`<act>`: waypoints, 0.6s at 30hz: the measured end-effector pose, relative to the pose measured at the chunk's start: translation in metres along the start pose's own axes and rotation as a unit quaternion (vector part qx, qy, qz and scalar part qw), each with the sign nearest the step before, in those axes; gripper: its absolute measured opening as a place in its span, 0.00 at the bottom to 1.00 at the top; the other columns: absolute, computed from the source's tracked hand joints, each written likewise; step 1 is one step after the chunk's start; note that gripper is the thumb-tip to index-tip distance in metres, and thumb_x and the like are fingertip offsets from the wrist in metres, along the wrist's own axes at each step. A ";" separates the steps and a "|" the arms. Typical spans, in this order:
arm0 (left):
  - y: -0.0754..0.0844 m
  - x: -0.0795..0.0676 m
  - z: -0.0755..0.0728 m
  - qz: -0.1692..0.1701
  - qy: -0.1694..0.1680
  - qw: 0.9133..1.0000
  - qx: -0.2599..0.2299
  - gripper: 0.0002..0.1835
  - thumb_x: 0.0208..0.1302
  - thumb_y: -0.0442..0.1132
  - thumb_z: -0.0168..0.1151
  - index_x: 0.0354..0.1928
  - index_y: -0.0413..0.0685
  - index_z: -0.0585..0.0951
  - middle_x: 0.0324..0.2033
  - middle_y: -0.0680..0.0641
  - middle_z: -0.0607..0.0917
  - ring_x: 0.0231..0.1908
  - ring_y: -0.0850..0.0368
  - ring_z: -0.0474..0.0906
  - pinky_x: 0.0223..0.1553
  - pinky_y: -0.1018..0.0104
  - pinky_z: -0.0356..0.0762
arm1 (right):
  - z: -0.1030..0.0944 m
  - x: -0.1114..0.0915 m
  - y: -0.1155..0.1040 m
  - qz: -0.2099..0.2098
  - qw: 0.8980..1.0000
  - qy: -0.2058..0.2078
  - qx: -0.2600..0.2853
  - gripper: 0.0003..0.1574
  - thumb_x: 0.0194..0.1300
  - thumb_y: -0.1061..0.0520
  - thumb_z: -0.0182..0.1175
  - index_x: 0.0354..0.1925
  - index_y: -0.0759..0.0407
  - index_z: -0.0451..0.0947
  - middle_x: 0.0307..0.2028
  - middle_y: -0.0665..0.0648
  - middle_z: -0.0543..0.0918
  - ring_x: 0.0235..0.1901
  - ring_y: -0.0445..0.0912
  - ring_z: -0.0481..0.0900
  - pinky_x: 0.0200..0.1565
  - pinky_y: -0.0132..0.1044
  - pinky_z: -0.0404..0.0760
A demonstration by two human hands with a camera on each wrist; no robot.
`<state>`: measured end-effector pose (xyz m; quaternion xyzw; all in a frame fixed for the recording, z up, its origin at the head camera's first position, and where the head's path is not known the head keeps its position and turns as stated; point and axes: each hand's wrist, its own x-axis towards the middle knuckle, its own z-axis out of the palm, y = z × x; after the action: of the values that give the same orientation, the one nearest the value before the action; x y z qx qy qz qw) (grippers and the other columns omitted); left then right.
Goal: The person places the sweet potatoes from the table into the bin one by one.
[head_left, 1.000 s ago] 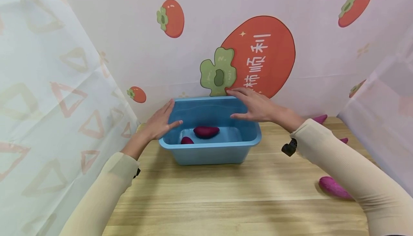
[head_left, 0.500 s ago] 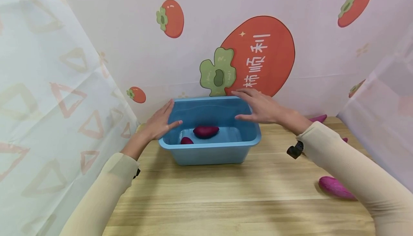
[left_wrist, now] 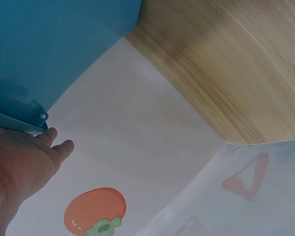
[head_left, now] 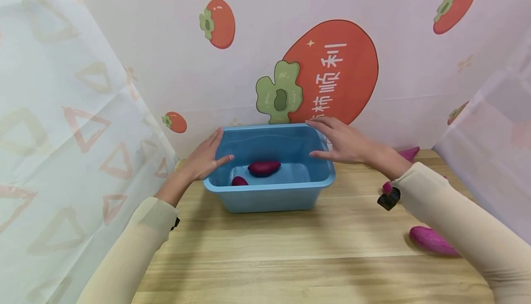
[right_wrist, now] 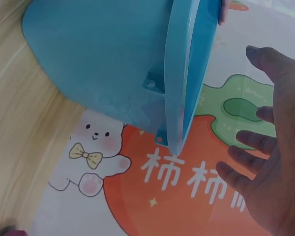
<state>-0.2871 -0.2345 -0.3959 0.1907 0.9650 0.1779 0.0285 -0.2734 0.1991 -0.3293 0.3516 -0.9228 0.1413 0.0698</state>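
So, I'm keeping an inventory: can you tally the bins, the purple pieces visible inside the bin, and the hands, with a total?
Blue bin: 1
Purple pieces visible inside it: 2
Hands, left hand and right hand: 2
Total: 5

Both arms [head_left: 456,216] extend far, the left hand [head_left: 203,160] straight-fingered, the right hand [head_left: 345,142] loosely curved, both thumbs [head_left: 225,160] spread.
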 end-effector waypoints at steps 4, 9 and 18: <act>-0.001 0.000 0.000 -0.001 0.000 1.000 0.001 0.54 0.76 0.65 0.50 0.85 0.41 0.37 0.85 0.40 0.41 0.84 0.35 0.40 0.79 0.32 0.45 | -0.001 -0.006 0.002 -0.001 1.000 0.003 0.003 0.59 0.62 0.36 0.74 0.81 0.56 0.62 0.76 0.66 0.68 0.74 0.65 0.66 0.60 0.69 0.80; -0.001 0.000 0.001 -0.002 0.000 1.000 0.000 0.54 0.76 0.65 0.51 0.85 0.41 0.37 0.85 0.40 0.41 0.84 0.36 0.39 0.79 0.32 0.46 | 0.000 -0.013 0.004 0.005 1.000 0.004 0.008 0.61 0.62 0.34 0.73 0.82 0.54 0.60 0.77 0.64 0.67 0.74 0.64 0.67 0.58 0.67 0.82; -0.002 0.002 0.001 0.001 0.001 1.000 0.001 0.54 0.77 0.66 0.51 0.85 0.42 0.37 0.86 0.41 0.40 0.84 0.37 0.39 0.80 0.34 0.45 | 0.001 -0.026 0.008 0.028 0.999 0.010 0.016 0.61 0.60 0.38 0.76 0.82 0.53 0.60 0.77 0.63 0.67 0.75 0.63 0.66 0.59 0.67 0.82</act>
<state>-0.2893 -0.2355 -0.3979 0.1916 0.9651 0.1767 0.0268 -0.2592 0.2206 -0.3382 0.3252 -0.9292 0.1613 0.0694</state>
